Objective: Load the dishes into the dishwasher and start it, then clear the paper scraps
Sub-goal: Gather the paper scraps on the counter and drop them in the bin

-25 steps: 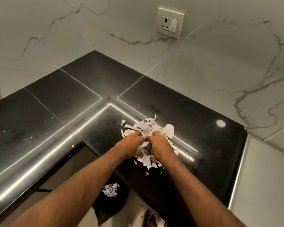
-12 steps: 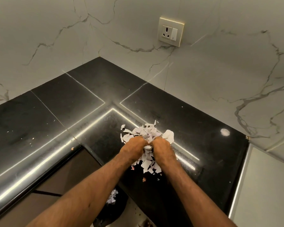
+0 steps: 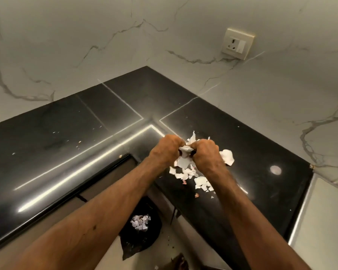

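Left hand (image 3: 167, 151) and right hand (image 3: 204, 154) both fisted tight on a wad of torn white paper scraps (image 3: 183, 162), loose bits underneath, near the inner edge of the glossy black stone counter (image 3: 47, 137). Black bin bag (image 3: 137, 242) on the floor below the edge. Print on the scraps is too small to read

One left hand (image 3: 167, 151), one right hand (image 3: 205, 154), many paper scraps (image 3: 182, 163), one bin bag (image 3: 137, 244), one socket (image 3: 238, 43)
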`<state>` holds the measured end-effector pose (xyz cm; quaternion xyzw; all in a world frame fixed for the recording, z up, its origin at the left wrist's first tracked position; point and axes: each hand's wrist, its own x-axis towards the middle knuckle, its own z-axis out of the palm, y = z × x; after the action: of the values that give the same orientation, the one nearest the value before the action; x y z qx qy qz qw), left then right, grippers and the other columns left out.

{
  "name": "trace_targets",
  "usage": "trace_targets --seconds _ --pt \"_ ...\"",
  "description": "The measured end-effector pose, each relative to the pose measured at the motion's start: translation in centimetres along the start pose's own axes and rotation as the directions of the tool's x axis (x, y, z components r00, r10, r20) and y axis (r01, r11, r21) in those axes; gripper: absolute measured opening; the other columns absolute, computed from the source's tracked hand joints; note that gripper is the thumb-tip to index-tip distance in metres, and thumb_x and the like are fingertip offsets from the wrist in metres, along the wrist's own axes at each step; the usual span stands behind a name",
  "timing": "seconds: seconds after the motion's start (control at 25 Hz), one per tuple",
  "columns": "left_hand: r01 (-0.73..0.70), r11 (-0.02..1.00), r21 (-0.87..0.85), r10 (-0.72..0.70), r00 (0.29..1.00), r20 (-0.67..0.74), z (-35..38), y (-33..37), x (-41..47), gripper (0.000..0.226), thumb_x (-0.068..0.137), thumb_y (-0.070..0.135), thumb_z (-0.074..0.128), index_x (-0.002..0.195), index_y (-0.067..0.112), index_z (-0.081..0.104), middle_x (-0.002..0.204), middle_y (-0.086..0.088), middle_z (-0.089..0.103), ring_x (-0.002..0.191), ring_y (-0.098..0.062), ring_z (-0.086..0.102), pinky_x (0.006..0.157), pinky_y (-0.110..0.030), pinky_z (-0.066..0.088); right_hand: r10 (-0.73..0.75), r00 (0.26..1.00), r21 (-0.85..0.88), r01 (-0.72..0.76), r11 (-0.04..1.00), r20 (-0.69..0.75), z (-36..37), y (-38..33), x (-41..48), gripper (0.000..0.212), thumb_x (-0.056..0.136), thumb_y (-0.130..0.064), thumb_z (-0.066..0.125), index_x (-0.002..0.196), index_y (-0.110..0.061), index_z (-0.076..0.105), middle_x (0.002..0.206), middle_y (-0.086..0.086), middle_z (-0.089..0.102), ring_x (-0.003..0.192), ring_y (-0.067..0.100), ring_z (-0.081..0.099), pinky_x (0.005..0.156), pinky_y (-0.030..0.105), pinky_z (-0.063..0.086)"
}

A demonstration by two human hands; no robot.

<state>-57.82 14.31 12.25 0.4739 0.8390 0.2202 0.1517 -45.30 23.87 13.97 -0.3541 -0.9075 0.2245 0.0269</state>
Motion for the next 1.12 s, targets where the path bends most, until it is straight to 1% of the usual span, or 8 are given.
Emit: trace_targets --seconds 0.28,0.52,0.68,0.8,0.92,1.04,1.08,1.12 --pt "0.260 0.963 -0.070 -0.260 0.966 0.008 -1.5 -12.0 -10.5 0.029 0.077 0.001 0.072 0.096 0.021 0.083 0.090 -0.003 0.079 0.084 -0.021 0.073 0.081 -0.036 0.060 -0.127 0.981 -0.056 0.137 0.989 0.146 10.5 -10.4 -3.0 0.032 0.089 -0.006 0.068 0.115 -0.019 0.081 0.109 0.011 0.078 0.101 0.031 0.072 0.089 0.034 0.057" --pt "0.466 0.882 -0.068 -0.462 0.885 0.061 5.9 -22.4 -14.9 0.029 0.078 0.006 0.068 0.097 0.024 0.081 0.091 0.000 0.078 0.090 -0.021 0.073 0.081 -0.031 0.059 -0.078 0.942 -0.058 0.103 0.993 0.327 23.3 -12.3 -3.4 0.034 0.092 -0.010 0.062 0.121 -0.021 0.077 0.114 0.014 0.073 0.108 0.037 0.068 0.091 0.039 0.058" --pt "0.568 0.816 -0.107 -0.552 0.821 0.145 14.6 -28.4 -15.0 0.027 0.081 0.005 0.068 0.100 0.021 0.080 0.093 -0.003 0.077 0.092 -0.022 0.071 0.075 -0.030 0.053 0.032 0.913 -0.093 0.006 0.996 0.407 33.4 -8.9 -1.5 0.028 0.095 -0.009 0.062 0.120 -0.016 0.075 0.112 0.013 0.071 0.103 0.033 0.068 0.081 0.036 0.058" --pt "0.653 0.730 -0.200 -0.637 0.757 0.145 22.5 -32.1 -14.7 0.022 0.090 0.010 0.068 0.111 0.011 0.076 0.101 -0.007 0.073 0.097 -0.025 0.069 0.072 -0.025 0.051 0.150 0.877 -0.097 -0.119 0.988 0.456 41.7 -4.9 0.1 0.028 0.103 -0.010 0.052 0.124 -0.001 0.068 0.122 0.015 0.068 0.098 0.028 0.063 0.081 0.034 0.053" --pt "0.677 0.684 -0.270 -0.656 0.734 0.176 30.3 -35.7 -14.8 0.017 0.102 0.013 0.058 0.102 0.008 0.074 0.089 -0.002 0.070 0.088 -0.024 0.066 0.063 -0.019 0.051 0.106 0.828 -0.008 -0.121 0.993 0.550 49.0 -1.5 1.1 0.028 0.101 -0.023 0.063 0.121 -0.005 0.073 0.121 0.012 0.072 0.103 0.028 0.070 0.088 0.036 0.058" --pt "0.674 0.713 -0.190 -0.635 0.737 0.232 37.1 -39.9 -14.7 0.023 0.096 0.028 0.054 0.084 0.019 0.072 0.095 -0.008 0.075 0.089 -0.026 0.072 0.080 -0.038 0.060 0.059 0.824 0.042 -0.100 0.994 0.563 56.4 2.6 2.1 0.027 0.097 -0.027 0.066 0.116 -0.011 0.077 0.121 0.011 0.073 0.114 0.030 0.069 0.098 0.039 0.055" --pt "0.680 0.697 -0.228 -0.639 0.733 0.230 39.4 -41.6 -14.6 0.024 0.092 0.034 0.052 0.090 0.023 0.073 0.101 -0.009 0.075 0.094 -0.025 0.072 0.084 -0.045 0.060 0.033 0.842 0.039 -0.064 0.997 0.539 58.5 4.2 2.3 0.028 0.099 -0.025 0.064 0.120 -0.010 0.075 0.126 0.011 0.071 0.121 0.030 0.066 0.102 0.039 0.052" --pt "0.674 0.699 -0.238 -0.635 0.739 0.226 41.4 -43.0 -14.3 0.031 0.091 0.037 0.051 0.109 0.025 0.074 0.114 -0.008 0.074 0.104 -0.024 0.070 0.091 -0.047 0.058 0.028 0.842 0.059 -0.071 0.996 0.538 60.4 5.4 2.5 0.030 0.100 -0.024 0.064 0.124 -0.009 0.072 0.130 0.011 0.068 0.125 0.030 0.063 0.105 0.039 0.049"
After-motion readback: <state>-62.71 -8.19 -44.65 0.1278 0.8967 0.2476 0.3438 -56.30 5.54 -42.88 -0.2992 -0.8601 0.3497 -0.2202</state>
